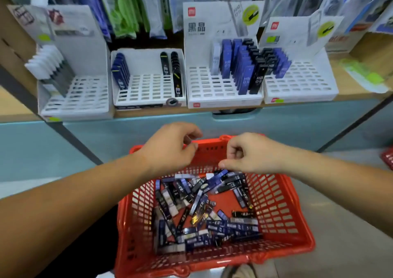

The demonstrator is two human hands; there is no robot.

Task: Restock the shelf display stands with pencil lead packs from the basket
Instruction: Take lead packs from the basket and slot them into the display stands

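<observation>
A red plastic basket [282,209] stands below the shelf with several dark blue, black and white pencil lead packs [197,218] loose in it. My left hand [170,148] hovers over the basket's far rim, fingers loosely curled, holding nothing that shows. My right hand [248,152] reaches into the far end, and its thumb and fingers pinch the top of a blue pack [220,176]. Several white display stands line the shelf: one [85,99] with white and grey packs, one [146,88] nearly bare, one [204,84] with blue and black packs, and one [306,82] with a few.
Hanging stationery packets [125,7] fill the wall above the stands. A teal cabinet front [297,126] runs below the wooden shelf edge. Another red basket's corner [388,156] shows at the right edge. A shoe [240,272] is at the bottom.
</observation>
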